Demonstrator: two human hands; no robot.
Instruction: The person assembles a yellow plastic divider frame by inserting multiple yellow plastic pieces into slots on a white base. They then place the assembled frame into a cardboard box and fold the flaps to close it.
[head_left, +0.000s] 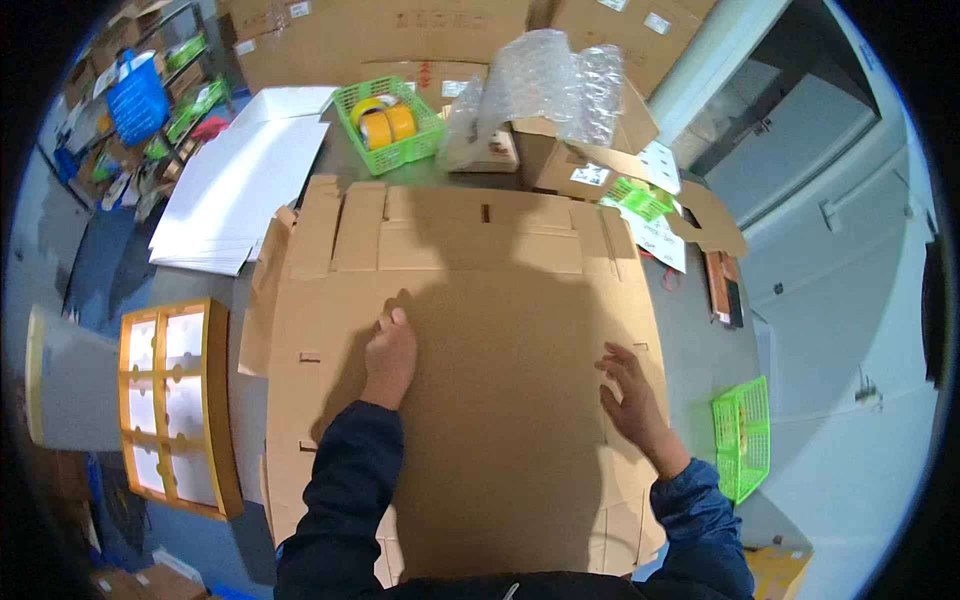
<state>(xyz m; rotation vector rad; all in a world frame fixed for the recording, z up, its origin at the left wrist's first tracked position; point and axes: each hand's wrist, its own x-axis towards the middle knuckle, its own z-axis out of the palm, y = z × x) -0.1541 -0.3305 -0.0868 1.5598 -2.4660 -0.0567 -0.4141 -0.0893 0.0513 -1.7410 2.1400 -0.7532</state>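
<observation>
A large flat piece of brown cardboard [500, 400] lies before me, with creased flaps at its far end and small slots near both sides. Over its left half is my left hand [391, 352], fingers curled in and thumb on top; nothing shows in it. My right hand [634, 398] hovers by the right edge of the sheet with its fingers apart, holding nothing. Whether either hand touches the cardboard I cannot tell. My shadow falls across the middle of the sheet.
Left of the cardboard stands a yellow-brown divided box [215, 410] with white compartments; white sheets [235, 185] are stacked behind it. A green basket [405, 150] holds tape rolls [388, 126]. Bubble wrap [545, 85] covers an open carton [570, 170]. Another green basket [740, 440] sits right.
</observation>
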